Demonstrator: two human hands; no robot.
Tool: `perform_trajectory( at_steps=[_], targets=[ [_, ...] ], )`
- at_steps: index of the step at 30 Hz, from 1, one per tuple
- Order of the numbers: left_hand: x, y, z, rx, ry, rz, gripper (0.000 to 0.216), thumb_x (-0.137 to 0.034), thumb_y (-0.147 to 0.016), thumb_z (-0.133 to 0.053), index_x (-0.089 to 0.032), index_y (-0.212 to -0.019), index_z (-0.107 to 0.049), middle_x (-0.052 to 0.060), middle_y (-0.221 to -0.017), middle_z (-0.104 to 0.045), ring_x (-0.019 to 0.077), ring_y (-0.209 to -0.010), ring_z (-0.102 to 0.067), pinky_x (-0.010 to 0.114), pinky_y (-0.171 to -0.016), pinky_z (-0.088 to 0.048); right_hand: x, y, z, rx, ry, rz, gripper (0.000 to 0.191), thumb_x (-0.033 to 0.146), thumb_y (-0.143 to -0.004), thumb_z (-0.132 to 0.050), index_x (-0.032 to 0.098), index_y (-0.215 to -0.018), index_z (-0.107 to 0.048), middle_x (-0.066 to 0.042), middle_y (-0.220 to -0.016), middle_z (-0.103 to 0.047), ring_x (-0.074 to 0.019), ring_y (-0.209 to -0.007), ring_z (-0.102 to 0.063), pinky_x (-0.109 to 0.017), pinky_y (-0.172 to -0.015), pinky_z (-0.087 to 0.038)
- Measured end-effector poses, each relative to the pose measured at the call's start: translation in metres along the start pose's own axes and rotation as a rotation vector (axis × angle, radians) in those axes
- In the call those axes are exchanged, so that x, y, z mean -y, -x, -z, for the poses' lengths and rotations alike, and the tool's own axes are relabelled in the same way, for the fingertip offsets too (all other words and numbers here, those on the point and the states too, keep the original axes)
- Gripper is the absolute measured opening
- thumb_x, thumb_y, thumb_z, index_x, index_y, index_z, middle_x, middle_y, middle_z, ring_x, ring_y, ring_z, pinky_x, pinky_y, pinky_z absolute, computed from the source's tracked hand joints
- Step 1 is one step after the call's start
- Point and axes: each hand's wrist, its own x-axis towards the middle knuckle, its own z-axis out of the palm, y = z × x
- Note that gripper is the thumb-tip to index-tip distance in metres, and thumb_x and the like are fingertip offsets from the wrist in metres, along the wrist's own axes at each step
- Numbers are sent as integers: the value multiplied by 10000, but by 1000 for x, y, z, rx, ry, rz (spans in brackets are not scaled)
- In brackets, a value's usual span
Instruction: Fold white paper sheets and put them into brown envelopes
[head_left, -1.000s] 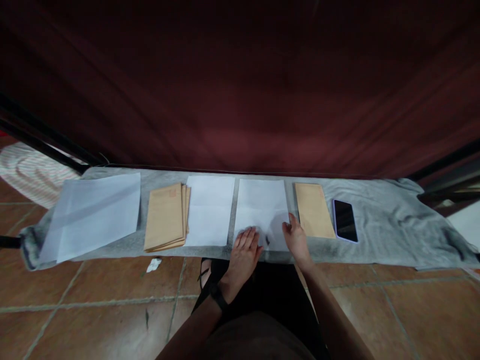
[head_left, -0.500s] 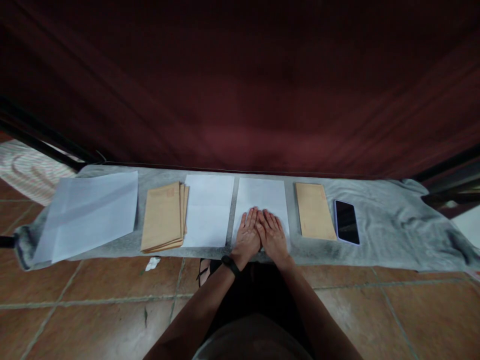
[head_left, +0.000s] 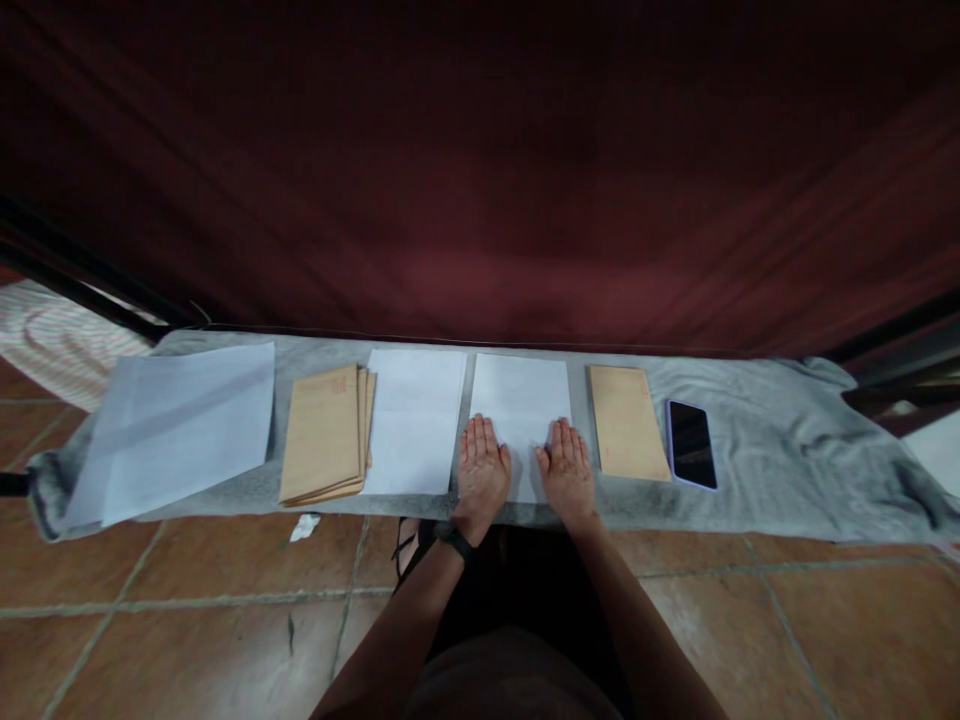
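A white sheet of paper (head_left: pixel 520 400) lies on the grey cloth (head_left: pixel 780 450) straight in front of me. My left hand (head_left: pixel 481 472) rests flat on the sheet's near left corner, fingers stretched out. My right hand (head_left: pixel 568 474) lies flat on the near right corner, fingers also stretched. A gap of bare paper shows between the two hands. Neither hand holds anything. A black band is on my left wrist.
Left of the sheet lie another white sheet (head_left: pixel 416 418), a stack of brown envelopes (head_left: pixel 325 433) and a larger white sheet (head_left: pixel 180 425). To the right lie a single brown envelope (head_left: pixel 627 420) and a phone (head_left: pixel 691 443). A dark red curtain hangs behind. A paper scrap (head_left: pixel 304 527) lies on the tiled floor.
My hands lay side by side at the sheet's middle half a second ago; they have slid apart to its left and right edges, pressing it flat.
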Motion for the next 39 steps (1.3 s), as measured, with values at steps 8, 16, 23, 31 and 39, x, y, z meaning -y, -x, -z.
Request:
perform_trajectory(
  at_steps=[8,16,23,31,39],
  targets=[
    [-14,-33,6,-6,25,-101,585,-235,-1004,-334,-51,-1556,-273,192,-1584,-371,278,-1512,-265,500,-1226,-289,6,-26,1,14,-110,-21,594,419,-1067,-225,85,-1539,-359,-187,-1577,-386,-282,-1488,-322,-540,-1199,-301],
    [-18,-117,-21,210,34,-236,573,-185,-980,-318,-71,-1541,-342,160,-1616,-323,277,-1529,-213,501,-1247,-204,10,-117,-22,186,-126,141,593,355,-1061,-138,94,-1496,-445,-138,-1558,-435,-216,-1483,-337,-460,-1232,-222],
    [-1,-124,-42,108,54,-82,580,-257,-993,-317,-62,-1539,-342,164,-1607,-339,271,-1526,-225,485,-1239,-225,-4,-127,-44,111,15,121,554,396,-1059,-247,134,-1509,-436,-136,-1587,-382,-287,-1475,-343,-508,-1205,-230],
    [10,-126,-38,79,-22,76,591,-287,-1017,-310,17,-1524,-325,221,-1603,-312,288,-1514,-257,457,-1241,-216,-31,-129,-46,-55,66,-23,619,427,-1052,-277,19,-1501,-404,-235,-1542,-421,-317,-1426,-410,-512,-1171,-294],
    [-3,-142,-33,133,-13,-109,565,-271,-1025,-257,-79,-1553,-321,111,-1626,-317,236,-1535,-199,430,-1260,-180,-13,-147,-46,42,124,68,572,340,-1062,-188,65,-1515,-404,-165,-1574,-398,-279,-1476,-337,-492,-1199,-254]
  ],
)
